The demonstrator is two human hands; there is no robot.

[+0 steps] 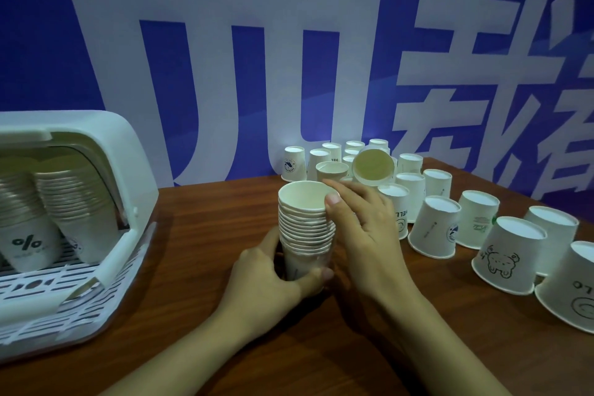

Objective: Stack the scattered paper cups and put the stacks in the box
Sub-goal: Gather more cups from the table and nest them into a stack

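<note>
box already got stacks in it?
Yes, two cup stacks stand inside the white box, while the left hand grips another stack on the table.

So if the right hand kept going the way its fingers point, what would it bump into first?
The right hand points up and away, toward the back cups. First in line looks like the upright open cup just past its fingertips, though the tipped cup beside it may be as near; depth is unclear.
</note>
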